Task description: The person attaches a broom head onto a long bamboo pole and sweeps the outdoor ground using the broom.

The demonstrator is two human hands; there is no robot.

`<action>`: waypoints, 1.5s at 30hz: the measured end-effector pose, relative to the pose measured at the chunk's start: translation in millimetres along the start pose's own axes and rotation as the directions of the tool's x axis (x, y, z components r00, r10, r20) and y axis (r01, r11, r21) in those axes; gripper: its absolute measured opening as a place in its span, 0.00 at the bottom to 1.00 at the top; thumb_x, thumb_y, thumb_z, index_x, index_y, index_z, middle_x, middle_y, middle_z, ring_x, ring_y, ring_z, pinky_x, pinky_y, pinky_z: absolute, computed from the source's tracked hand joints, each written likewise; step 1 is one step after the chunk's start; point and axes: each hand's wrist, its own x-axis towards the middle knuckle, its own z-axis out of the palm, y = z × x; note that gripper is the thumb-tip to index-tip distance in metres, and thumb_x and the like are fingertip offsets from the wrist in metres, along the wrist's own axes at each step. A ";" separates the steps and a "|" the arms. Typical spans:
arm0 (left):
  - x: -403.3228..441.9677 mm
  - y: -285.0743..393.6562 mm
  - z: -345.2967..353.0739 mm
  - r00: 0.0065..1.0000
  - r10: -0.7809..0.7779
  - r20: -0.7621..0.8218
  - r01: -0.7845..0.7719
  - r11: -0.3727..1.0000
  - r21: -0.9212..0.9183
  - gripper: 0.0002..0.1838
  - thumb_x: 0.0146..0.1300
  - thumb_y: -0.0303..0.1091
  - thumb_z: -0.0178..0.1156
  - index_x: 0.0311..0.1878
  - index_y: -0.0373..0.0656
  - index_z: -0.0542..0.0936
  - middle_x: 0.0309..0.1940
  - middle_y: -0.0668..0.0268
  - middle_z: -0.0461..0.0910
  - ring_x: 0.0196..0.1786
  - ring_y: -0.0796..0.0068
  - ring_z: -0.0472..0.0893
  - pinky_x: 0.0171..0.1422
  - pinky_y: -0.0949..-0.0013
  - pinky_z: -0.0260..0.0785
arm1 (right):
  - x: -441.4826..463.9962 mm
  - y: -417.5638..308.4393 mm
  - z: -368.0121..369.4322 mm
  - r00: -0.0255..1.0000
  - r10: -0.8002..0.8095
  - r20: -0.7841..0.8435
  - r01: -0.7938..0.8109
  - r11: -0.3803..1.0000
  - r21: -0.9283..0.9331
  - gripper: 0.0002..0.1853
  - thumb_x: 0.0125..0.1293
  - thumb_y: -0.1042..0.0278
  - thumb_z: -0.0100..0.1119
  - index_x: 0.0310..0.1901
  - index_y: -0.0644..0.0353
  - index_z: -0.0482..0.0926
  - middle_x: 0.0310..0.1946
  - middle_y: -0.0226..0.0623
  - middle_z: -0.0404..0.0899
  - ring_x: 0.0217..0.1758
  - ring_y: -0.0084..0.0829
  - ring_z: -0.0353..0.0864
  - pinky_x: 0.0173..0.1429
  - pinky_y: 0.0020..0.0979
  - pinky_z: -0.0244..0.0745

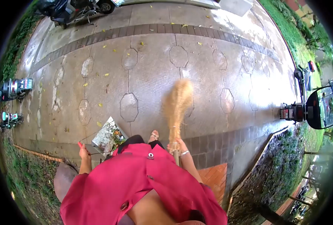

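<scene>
My right hand is wrapped round a straw broom at the place where the bristles are bound to the handle. The bristles point away from me over the wet pavement, and their edges look blurred. Out to the left, my left hand grips the red end of a thin wire handle. Beside my body on that side is a pale, scuffed dustpan, the handle running toward it. Leaves and litter lie in the dustpan. Part of it is hidden behind my red jacket.
Yellow leaves are scattered over the paving. Parked scooters stand at the left, the upper left and the right. Planted beds border the pavement. My sandalled foot shows below me.
</scene>
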 end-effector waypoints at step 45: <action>-245.6 89.5 787.9 0.998 0.001 0.056 0.003 0.998 -0.061 0.16 0.53 0.45 0.53 0.17 0.52 0.62 0.08 0.79 0.53 0.08 0.83 0.49 0.13 0.78 0.43 | 137.2 -834.3 33.8 0.985 0.170 0.026 -0.168 0.984 -0.052 0.13 0.55 0.64 0.50 0.38 0.64 0.68 0.21 0.42 0.72 0.17 0.36 0.71 0.18 0.37 0.69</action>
